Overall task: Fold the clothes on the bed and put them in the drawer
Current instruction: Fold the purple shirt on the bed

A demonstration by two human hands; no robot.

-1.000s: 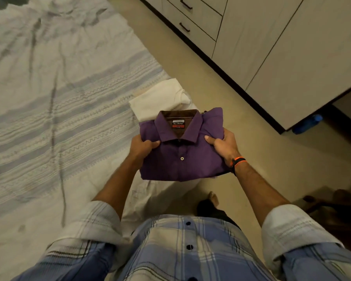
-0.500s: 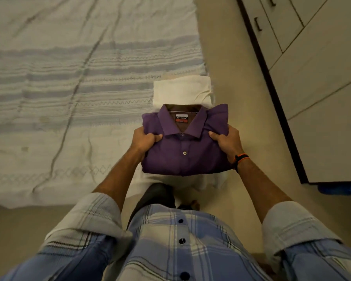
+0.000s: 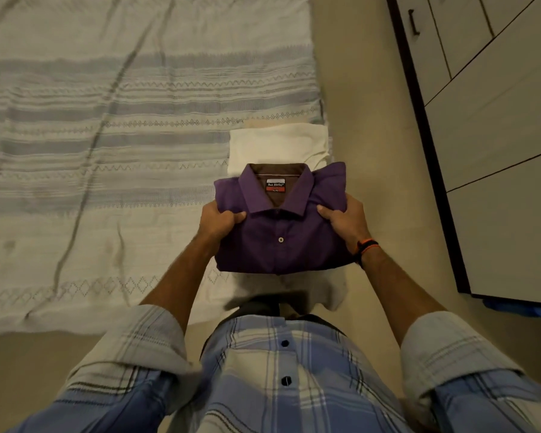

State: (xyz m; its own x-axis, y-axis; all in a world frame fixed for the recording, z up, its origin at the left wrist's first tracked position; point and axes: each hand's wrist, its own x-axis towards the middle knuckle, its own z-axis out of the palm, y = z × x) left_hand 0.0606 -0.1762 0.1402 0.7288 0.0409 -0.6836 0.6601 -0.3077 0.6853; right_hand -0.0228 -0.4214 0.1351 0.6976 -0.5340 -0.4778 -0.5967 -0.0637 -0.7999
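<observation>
Far left and centre: the bed point(image 3: 107, 151), covered by a pale sheet with grey-blue woven bands and rows of diamond and zigzag pattern, creased in several long lines. Its near edge meets the beige floor point(image 3: 356, 89) at the lower left.

Centre: the left hand point(image 3: 217, 221) takes the left edge of the folded purple shirt point(image 3: 281, 242); the thumb lies on top of the cloth just below the collar, and the other fingers go under the fold, out of sight. The grip is thus a pinch on the shirt's edge. The shirt is folded into a neat rectangle, collar away from the person, top button fastened, a red and white label showing inside the neck. It sits above the near right corner of the bed; whether it touches the sheet cannot be told. Just beyond its collar lies a folded white cloth point(image 3: 278, 145) on the bed, partly overlapped by the shirt.

Right of centre: the right hand point(image 3: 345, 221) pinches the shirt's right edge in the same manner, thumb on top. A black and orange wristband point(image 3: 367, 245) circles this wrist.

Far right: a pale cabinet point(image 3: 497, 135) with dark trim; a drawer front with a dark handle point(image 3: 413, 22) shows at the top.
</observation>
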